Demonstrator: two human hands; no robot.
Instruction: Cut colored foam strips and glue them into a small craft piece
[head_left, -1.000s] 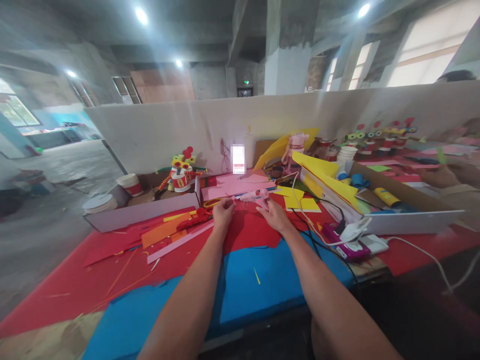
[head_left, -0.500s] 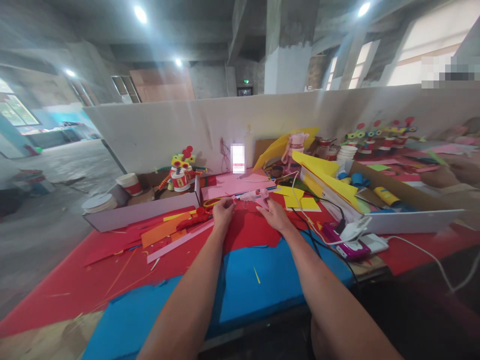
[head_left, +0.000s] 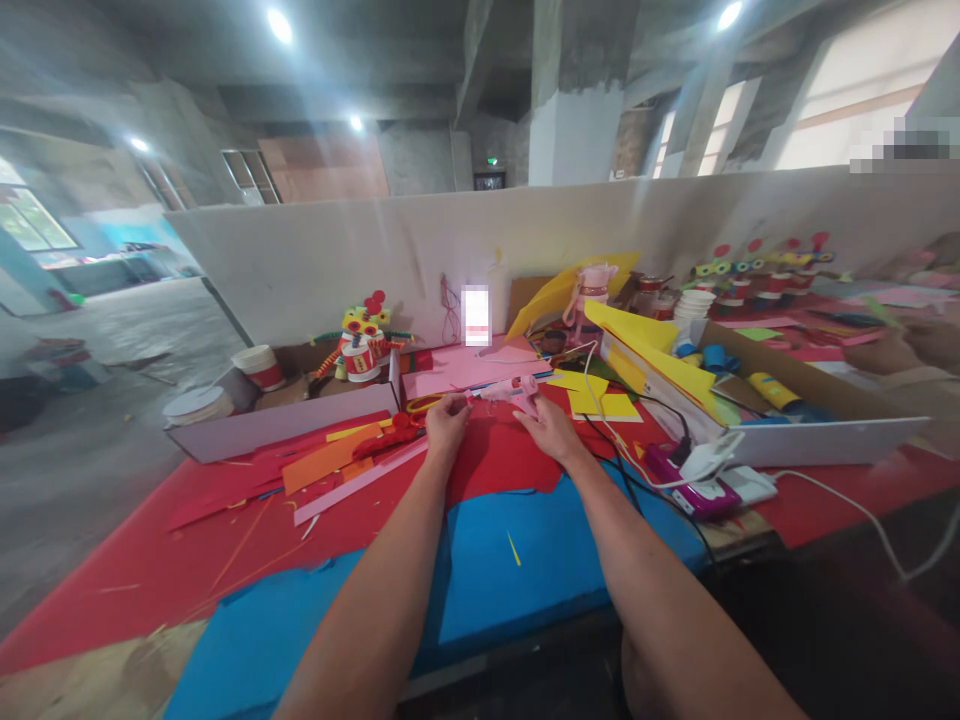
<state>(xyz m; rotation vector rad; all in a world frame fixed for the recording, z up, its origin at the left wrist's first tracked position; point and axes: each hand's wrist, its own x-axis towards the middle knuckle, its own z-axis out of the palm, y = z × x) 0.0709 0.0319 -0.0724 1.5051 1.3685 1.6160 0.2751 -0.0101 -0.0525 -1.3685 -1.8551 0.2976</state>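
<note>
Pink glue gun (head_left: 528, 390) sits in outstretched right hand (head_left: 552, 430).

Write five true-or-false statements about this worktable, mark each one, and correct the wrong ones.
1. The right hand holds a pink glue gun. True.
2. The left hand grips the pink bottle. False: the pink bottle stands farther back, apart from both hands.
3. A thin yellow scrap lies on the blue sheet. True.
4. The purple power strip lies left of the left hand. False: the purple power strip lies right of both hands.
5. The paper-cup figure at the left is topped with red discs. True.
</note>
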